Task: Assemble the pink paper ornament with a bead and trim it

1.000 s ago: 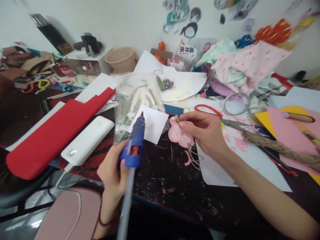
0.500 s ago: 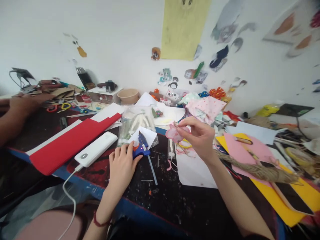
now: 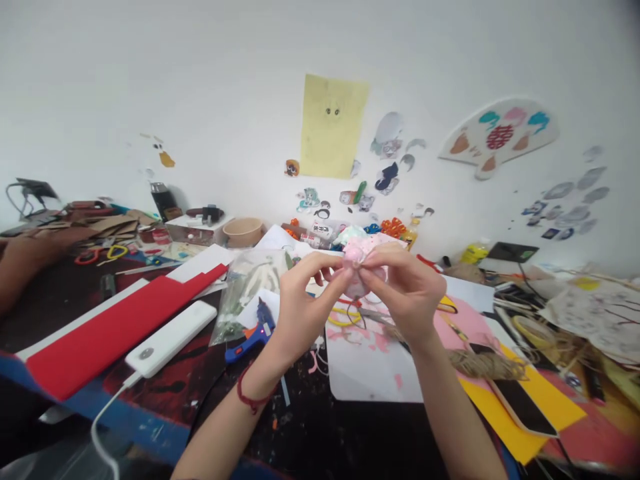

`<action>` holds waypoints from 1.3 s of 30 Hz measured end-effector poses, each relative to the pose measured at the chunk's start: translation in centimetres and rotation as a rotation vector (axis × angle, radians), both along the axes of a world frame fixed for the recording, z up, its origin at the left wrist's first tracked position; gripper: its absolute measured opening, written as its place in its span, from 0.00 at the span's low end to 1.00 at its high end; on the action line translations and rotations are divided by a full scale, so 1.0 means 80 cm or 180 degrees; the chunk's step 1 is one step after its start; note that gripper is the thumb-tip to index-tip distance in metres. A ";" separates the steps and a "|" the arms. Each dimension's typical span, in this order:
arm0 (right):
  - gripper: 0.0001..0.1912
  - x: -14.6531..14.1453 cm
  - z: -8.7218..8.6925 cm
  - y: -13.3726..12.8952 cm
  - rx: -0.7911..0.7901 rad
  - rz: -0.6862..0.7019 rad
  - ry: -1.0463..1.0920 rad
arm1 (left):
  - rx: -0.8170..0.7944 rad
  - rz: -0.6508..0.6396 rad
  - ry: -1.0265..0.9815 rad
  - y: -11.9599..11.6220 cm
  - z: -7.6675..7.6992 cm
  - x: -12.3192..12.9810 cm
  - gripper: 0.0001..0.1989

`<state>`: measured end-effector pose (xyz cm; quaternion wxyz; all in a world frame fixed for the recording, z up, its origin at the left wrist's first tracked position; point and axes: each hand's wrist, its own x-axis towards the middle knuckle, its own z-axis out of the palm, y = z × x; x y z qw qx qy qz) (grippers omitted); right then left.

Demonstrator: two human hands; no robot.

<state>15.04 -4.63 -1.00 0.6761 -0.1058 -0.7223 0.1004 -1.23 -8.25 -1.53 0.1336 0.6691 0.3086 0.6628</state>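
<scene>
Both hands meet in front of me over the table, pinching a pink flower (image 3: pixel 356 288) with thin, petal-like parts. My left hand (image 3: pixel 307 300) grips it from the left with thumb and fingers. From the right, my right hand (image 3: pixel 405 287) presses thumb and fingertips at its middle. Fingers cover much of the flower. A blue glue gun (image 3: pixel 255 335) lies on the table just left of my left forearm, its small light lit. Below the flower rest scissors with yellow handles (image 3: pixel 344 316) on a white sheet (image 3: pixel 373 373) scattered with pink scraps.
To the left lie a white power bank (image 3: pixel 173 337) with a cable and folded red paper (image 3: pixel 120 333). Another person's arm (image 3: pixel 30 260) rests at the far left. At right are twine (image 3: pixel 487 365), a phone (image 3: pixel 523 405) and yellow and pink paper. A bowl (image 3: pixel 243 232) stands behind.
My left hand has let go of the glue gun and come up to the flower beside my right hand. The view has tilted upward and turned right.
</scene>
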 end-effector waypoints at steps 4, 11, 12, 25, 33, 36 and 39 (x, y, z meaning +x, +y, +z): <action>0.15 0.016 0.022 0.011 -0.0047 -0.0567 0.0126 | 0.0050 -0.0067 -0.0320 0.030 0.018 0.035 0.02; 0.11 0.035 0.040 0.046 0.0049 -0.1145 0.0681 | 0.0345 -0.0115 -0.0575 0.085 0.037 0.090 0.01; 0.11 0.039 0.040 0.049 0.0036 -0.1211 0.0733 | 0.0412 -0.0081 -0.0542 0.090 0.038 0.096 0.01; 0.08 0.077 0.039 0.045 -0.0098 -0.1053 0.0787 | 0.2258 0.1193 -0.0039 0.107 0.035 0.141 0.13; 0.13 0.072 0.034 0.044 0.0708 -0.1194 0.0652 | 0.2726 0.1057 0.0022 0.099 0.031 0.129 0.12; 0.14 0.068 0.032 0.044 0.1051 -0.1472 0.0594 | 0.2773 0.0780 0.0070 0.100 0.030 0.118 0.12; 0.14 0.068 0.031 0.040 0.1193 -0.1725 0.0331 | 0.2816 0.0510 0.0013 0.105 0.031 0.108 0.08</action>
